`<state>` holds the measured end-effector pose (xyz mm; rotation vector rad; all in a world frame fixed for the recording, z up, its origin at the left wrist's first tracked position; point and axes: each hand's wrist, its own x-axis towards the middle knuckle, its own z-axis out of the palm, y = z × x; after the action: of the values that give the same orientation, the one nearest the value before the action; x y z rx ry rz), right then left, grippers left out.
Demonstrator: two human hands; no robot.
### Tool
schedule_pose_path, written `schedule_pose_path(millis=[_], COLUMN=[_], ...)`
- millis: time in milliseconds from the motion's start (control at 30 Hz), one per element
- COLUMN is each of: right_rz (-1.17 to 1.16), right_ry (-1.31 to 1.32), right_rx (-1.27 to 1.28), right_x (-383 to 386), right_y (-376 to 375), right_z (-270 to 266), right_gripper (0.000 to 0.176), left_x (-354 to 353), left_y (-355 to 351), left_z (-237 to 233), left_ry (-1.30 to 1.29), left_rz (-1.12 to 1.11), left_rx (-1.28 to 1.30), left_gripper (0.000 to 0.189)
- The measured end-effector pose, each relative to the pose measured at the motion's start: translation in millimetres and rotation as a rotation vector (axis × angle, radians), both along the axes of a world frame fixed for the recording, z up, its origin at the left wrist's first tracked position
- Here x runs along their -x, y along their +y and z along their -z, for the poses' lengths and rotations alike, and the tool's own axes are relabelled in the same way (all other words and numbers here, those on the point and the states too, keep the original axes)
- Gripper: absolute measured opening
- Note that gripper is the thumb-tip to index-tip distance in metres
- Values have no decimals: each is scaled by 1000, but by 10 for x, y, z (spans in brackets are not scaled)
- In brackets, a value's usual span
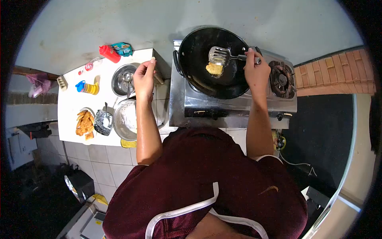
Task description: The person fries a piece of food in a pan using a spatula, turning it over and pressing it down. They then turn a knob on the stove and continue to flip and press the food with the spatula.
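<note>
My right hand (256, 71) is wrapped around the handle of a slotted metal spatula (219, 55). Its head is down in a black wok (199, 85) on the stove, against a yellowish piece of food (215, 69). The wok's bottom has an oily shine. My left hand (144, 79) is raised at the counter's right edge, left of the wok, fingers curled in and thumb up, with nothing visible in it. Beside it is a steel bowl (116, 84) holding a ladle (128, 77). Below, my forearm partly covers a larger bowl of white powder (126, 115).
On the white counter (69, 105) are a plate of fried pieces (84, 122), a dark patterned dish (103, 121), a yellow bottle with blue cap (87, 87), a red bottle (109, 53) and a teal pouch (123, 49). An unlit burner (281, 79) is right of the wok.
</note>
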<state>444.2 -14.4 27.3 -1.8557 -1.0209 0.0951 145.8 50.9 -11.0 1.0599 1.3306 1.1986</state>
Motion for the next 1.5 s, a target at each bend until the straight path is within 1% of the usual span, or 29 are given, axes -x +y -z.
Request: schedule_pose_path(millis=[67, 167, 300, 400, 500, 567, 633, 733, 833, 900, 933, 1033, 1100, 1167, 1200, 1267, 1300, 1367, 1500], right_rz=[51, 122, 190, 161, 170, 154, 137, 75, 25, 55, 97, 66, 39, 3, -10, -19, -32, -49, -144], right_ry=[-34, -77, -75, -112, -90, 97, 117, 127, 131, 54, 71, 48, 37, 62, 66, 158, 159, 265, 286], right_rx=[93, 118, 100, 86, 49, 62, 29, -5, 21, 94, 96, 94, 83, 59, 55, 88, 85, 50, 30], right_x=[-22, -71, -18, 63, 159, 252, 297, 364, 381, 330, 327, 250, 176, 138, 112, 55, 12, -64, -179], right_y=[-75, -213, -368, -443, -530, -569, -560, -503, -477, -481, -473, -445, -403, -404, -401, -403, -383, -371, -356], right_z=[46, 132, 136, 173, 142, 26, 71, 142, 183, 178, 144, 100, 162, 147, 102, -6, -6, 7, 66], right_gripper=[33, 32, 34, 33, 31, 29, 29, 30, 31, 28, 29, 30, 29, 29, 29, 29, 29, 29, 27], left_x=[-16, -37, -71, -89, -89, -85, -97, -108, -126, -121, -118, -142, -161, -192, -222, -249, -276, -296, -364], left_y=[13, 53, 95, 124, 132, 144, 157, 148, 131, 115, 107, 80, 105, 112, 88, 62, 63, 58, 2], left_z=[11, 74, 128, 190, 199, 207, 240, 206, 163, 126, 111, 73, 131, 157, 98, 109, 123, 219, 277], left_ry=[-3, -14, -42, -43, -3, 30, -10, 11, 9, 23, 36, 3, 35, 52, 75, 108, 133, 153, 164], left_rz=[19, 60, 107, 139, 175, 196, 211, 221, 193, 170, 156, 132, 110, 117, 103, 66, 44, 28, -18], left_rx=[15, 15, -11, -2, 26, 40, 25, 51, 59, 69, 82, 86, 48, -16, 18, 14, 9, 11, -13], left_gripper=[28, 27, 27, 28, 28, 28, 28, 28, 28, 27, 27, 26, 26, 27, 27, 27, 26, 27, 28])
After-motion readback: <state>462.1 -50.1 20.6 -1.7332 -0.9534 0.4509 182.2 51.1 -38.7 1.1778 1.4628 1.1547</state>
